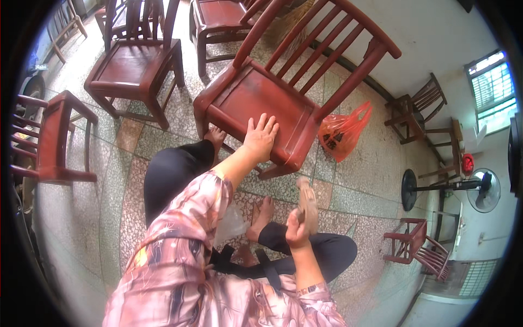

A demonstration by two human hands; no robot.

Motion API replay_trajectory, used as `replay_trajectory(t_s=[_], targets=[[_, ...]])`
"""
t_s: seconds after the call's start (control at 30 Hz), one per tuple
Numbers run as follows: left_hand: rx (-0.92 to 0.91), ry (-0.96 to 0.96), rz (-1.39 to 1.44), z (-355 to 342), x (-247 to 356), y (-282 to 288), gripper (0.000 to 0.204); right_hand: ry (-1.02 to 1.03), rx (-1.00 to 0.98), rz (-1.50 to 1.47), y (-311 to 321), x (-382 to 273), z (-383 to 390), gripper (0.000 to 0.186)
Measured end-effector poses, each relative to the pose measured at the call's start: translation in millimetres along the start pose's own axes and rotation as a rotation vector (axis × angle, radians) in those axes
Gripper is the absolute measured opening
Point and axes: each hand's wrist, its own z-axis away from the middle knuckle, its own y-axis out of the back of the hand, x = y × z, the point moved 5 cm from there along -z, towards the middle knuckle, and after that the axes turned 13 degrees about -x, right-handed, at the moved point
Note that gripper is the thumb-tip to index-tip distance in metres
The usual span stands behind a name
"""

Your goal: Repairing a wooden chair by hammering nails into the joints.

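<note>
Far to the left of the near chair (239, 103), a red slatted chair (53, 139) stands on the speckled floor (111, 180); closer on that side is a second wooden chair (128, 62). Below the near chair's seat, a clear plastic bag (231, 222) lies by the person's legs, and a bare foot (261, 218) rests just under its front edge. The left hand (260, 139) lies palm down on the near chair's seat, fingers spread, gripping nothing. The hands are well apart: the right hand (297, 231), below the seat's right corner, is closed around a pale brown tool (309, 204), its exact kind unclear, held clear of the wood. To the right of the near chair, beside its backrest, sits a red plastic bag (344, 133).

A loose grip could let the tool drop onto the foot. A swing toward the seat could catch the spread fingers, since they lie so near that corner. The near chair might also shift if the flat palm pressed unevenly, there being no hold on its frame.
</note>
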Motion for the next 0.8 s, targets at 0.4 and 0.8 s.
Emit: replay_trajectory(t_s=[0.4,0.8], targets=[[0.093,0.01,0.005,-1.4,2.8,-1.1,0.098,0.28,0.139,0.41,13.3,-32.5,-66.8,0.045],[0.126,0.035,-0.003,-5.5,-2.9,-7.5,0.096,-0.104,0.113,-0.565,12.0,-54.0,-20.8,0.024]])
